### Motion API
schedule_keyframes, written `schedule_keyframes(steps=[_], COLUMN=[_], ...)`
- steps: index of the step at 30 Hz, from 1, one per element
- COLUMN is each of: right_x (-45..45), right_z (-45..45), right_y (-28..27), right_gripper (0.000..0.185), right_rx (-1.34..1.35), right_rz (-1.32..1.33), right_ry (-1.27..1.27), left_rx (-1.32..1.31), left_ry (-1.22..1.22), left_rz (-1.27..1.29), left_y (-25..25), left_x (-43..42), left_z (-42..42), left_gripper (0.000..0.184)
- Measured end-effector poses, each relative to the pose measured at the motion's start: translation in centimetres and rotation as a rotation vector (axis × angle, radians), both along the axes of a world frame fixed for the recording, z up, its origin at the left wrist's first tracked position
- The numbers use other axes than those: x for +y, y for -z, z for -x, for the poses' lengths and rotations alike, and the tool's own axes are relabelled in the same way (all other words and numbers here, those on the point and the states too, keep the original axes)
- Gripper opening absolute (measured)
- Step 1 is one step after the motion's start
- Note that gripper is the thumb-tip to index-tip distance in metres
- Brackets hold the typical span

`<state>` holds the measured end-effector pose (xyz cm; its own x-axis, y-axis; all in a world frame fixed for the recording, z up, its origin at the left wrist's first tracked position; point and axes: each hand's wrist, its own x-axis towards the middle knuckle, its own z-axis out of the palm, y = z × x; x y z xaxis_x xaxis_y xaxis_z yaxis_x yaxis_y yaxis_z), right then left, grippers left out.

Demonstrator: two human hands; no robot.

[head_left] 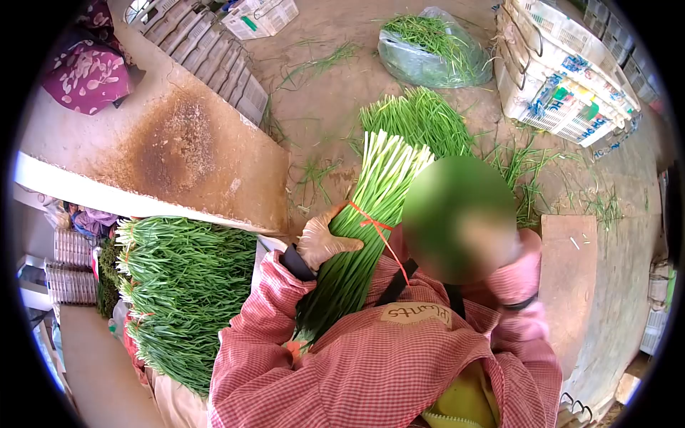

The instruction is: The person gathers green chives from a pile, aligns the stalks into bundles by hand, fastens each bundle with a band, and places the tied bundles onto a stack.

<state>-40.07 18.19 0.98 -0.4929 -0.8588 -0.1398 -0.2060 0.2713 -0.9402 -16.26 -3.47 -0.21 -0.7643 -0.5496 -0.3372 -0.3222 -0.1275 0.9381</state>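
My left hand (327, 241), in a pale thin glove, is closed around a bunch of garlic chives (378, 182). The bunch is held aslant in front of my chest, white stem ends pointing away and dark leaf tips toward my body. A red tie (372, 220) circles its middle, and one loose end hangs down to the right. A round blurred patch covers my right hand, so its fingers and anything in them are hidden; only the wrist and pink checked sleeve (521, 274) show beside it. More loose chives (417, 118) lie on the ground just beyond the bunch.
Stacked bunches of chives (189, 292) lie at left, below a stained ledge (178, 143). A clear plastic bag (410, 60) of green scraps and stacked white crates (564, 78) stand at the back. Cardboard (569, 278) lies on the right, with stray leaves scattered over the floor.
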Motion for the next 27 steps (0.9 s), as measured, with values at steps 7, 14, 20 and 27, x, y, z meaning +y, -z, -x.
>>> schedule_keyframes(steps=[7, 14, 20, 27], right_x=[-6.7, -13.1, -17.9, -7.5], right_z=[-8.5, -12.6, -15.3, -11.8], right_y=[4.6, 0.8, 0.0, 5.0], right_gripper=[0.022, 0.015, 0.027, 0.030], right_rx=[-0.184, -0.050, -0.797, 0.144], right_rz=[0.422, 0.592, 0.418, 0.530], right_ry=[-0.146, -0.017, -0.027, -0.268], left_rx=[-0.404, -1.364, -0.832, -0.813], left_ry=[0.246, -0.322, -0.352, -0.315], left_rz=[0.741, 1.712, 0.999, 0.962], left_y=[-3.0, 8.9, 5.6, 3.5], left_x=[-0.3, 3.6, 1.3, 1.4], left_z=[0.6, 5.0, 3.8, 4.9], left_gripper=[0.099, 0.058, 0.061, 0.081])
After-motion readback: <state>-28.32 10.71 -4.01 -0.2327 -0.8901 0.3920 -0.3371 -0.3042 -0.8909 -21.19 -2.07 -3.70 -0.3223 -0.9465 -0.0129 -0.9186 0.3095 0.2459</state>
